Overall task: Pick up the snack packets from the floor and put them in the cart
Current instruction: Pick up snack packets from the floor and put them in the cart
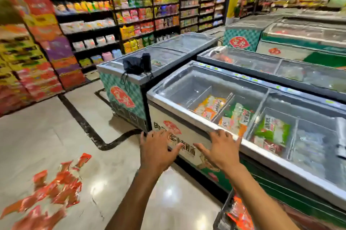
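Several red-orange snack packets [50, 190] lie scattered on the shiny floor at the lower left. A corner of the wire cart [223, 211] shows at the bottom, right of centre, with red packets [240, 213] inside it. My left hand [156, 150] and my right hand [221, 148] are both held out in front of me with fingers spread, empty, in front of the chest freezer's side. Neither hand touches a packet. The view is blurred.
A glass-topped chest freezer [196, 123] with frozen food stands straight ahead, more freezers [119, 68] behind and to the right. Snack shelves [131, 14] line the back wall, stacked cartons [28, 51] rise at the left. A black bag [135, 64] sits on the far freezer.
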